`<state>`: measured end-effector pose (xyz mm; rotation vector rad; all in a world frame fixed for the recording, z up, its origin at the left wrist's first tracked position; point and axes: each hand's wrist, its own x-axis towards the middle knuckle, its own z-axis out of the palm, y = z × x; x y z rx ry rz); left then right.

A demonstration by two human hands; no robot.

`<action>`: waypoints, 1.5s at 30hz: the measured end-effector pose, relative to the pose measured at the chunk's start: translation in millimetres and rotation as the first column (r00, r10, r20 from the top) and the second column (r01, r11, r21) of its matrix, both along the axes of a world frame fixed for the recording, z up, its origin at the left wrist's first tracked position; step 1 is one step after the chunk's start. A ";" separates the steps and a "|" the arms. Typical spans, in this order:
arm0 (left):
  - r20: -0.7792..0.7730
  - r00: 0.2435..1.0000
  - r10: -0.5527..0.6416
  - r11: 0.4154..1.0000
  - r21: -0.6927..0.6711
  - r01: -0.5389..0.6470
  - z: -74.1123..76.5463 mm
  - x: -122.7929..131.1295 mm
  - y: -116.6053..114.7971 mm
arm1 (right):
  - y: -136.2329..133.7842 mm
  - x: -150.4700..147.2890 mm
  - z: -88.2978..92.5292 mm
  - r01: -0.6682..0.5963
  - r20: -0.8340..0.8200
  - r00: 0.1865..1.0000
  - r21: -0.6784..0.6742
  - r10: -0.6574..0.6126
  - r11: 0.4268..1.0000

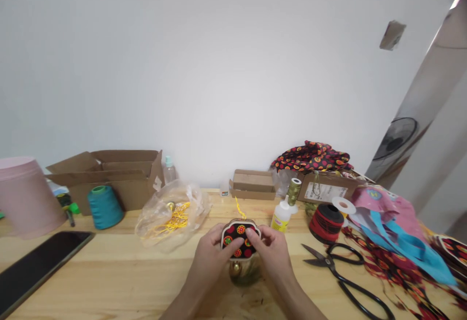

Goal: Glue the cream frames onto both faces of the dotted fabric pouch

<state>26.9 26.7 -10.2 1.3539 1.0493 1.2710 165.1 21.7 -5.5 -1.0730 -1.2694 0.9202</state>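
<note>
Between my hands is a small black fabric piece (240, 242) with red, yellow and green flower shapes and a pale rim. It looks layered and palm-sized. My left hand (215, 249) grips its left side, thumb laid across the front. On the right edge, my right hand (269, 248) holds it with the thumb pressed on the face. Yellow cord (240, 208) extends from behind its top. Just below the lower edge is a round brass bell (235, 268), with a dark greenish, blurred tuft (250, 276) beside it. My fingers behind the piece are hidden.
Open black-handled scissors (330, 263), a white glue bottle (280, 216) and red thread (326, 223) are to the right. Leftward are a plastic bag (153, 218) of yellow cords, a teal thread cone (105, 208) and a phone (40, 266). Cardboard boxes (120, 191) line the wall.
</note>
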 end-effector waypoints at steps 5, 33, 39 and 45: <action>-0.047 0.999 -0.028 0.998 0.051 0.030 1.9 0.8 -1.2 | 1.6 1.1 -2.3 0.037 0.069 0.997 0.060 -0.041 0.998; -0.170 0.985 0.019 0.936 0.349 0.042 20.4 -7.3 -12.5 | -8.6 14.3 19.6 -0.068 0.259 0.961 0.552 -0.093 0.831; -0.205 0.978 0.048 0.930 0.367 0.031 22.8 -7.2 -15.2 | -9.8 14.4 16.9 -0.094 0.292 0.953 0.544 -0.083 0.834; -0.215 0.973 0.080 0.917 0.400 0.013 22.8 -7.6 -15.0 | -9.4 15.1 18.6 -0.096 0.301 0.948 0.577 -0.102 0.811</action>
